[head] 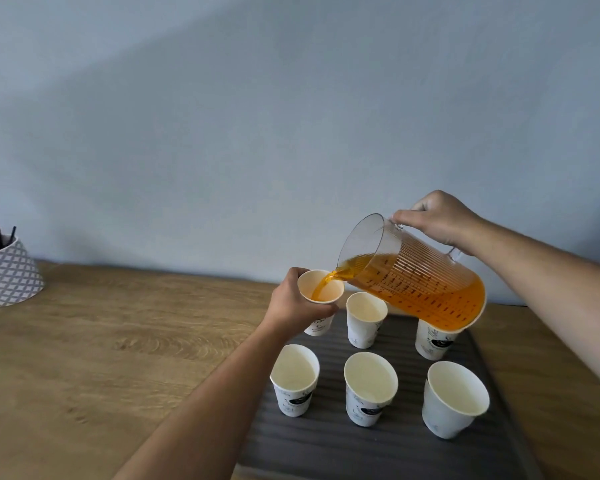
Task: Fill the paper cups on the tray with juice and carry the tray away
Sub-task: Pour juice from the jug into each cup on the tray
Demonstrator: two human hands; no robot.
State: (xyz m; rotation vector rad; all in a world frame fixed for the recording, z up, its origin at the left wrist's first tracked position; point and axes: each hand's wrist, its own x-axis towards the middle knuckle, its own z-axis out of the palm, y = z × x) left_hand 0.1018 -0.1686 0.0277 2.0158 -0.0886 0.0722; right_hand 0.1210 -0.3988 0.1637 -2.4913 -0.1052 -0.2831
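Juice [430, 292] streams from the tilted clear jug [371, 237] into a paper cup [321, 326] that the left hand [291, 303] grips, fingers curled round it, at the far left corner of the grey tray [326, 448]. The right hand [437, 220] clasps the jug's handle; five other cups [369, 393] stand on the tray, four of them plainly empty.

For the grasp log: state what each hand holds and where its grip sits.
Left hand grips a cup round its side, below the rim. Right hand grips the jug by its handle, tilted and pouring.
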